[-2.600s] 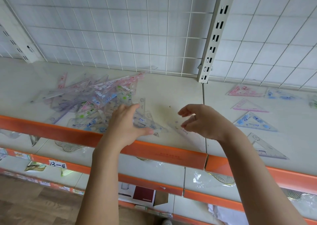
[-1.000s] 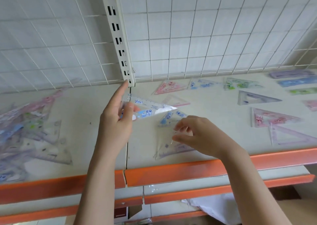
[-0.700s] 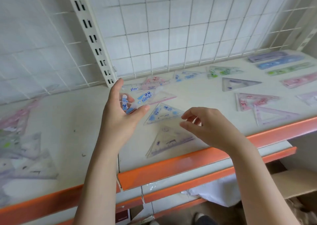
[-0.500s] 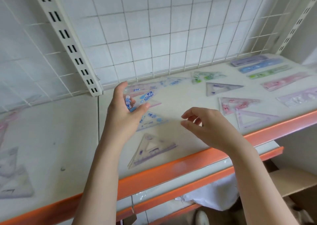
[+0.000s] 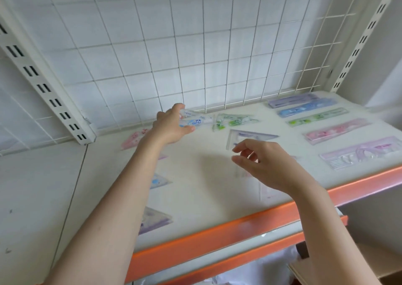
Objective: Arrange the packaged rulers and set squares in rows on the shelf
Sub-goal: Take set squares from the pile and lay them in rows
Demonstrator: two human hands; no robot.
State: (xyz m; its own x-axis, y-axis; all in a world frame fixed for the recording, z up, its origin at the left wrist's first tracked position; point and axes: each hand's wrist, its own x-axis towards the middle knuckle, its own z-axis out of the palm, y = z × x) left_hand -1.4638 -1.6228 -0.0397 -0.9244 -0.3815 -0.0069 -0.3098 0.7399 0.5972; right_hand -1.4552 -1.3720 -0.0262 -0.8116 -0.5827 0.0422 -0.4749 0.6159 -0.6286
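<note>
Near back grid, left hand (image 5: 171, 125) fingers pinch blue set square (image 5: 195, 120) (tip protrudes right); right hand (image 5: 264, 165) half-curled, empty

On the white shelf (image 5: 195, 182), packaged set squares (image 5: 250, 135) lie in rows at centre, packaged straight rulers (image 5: 316, 117) in a column to their right, the wire grid back panel (image 5: 195, 56) behind all.

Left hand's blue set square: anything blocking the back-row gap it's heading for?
Nothing visible. The left hand holds the blue set square over bare shelf at the back, between the pink set square and green set square.
</note>
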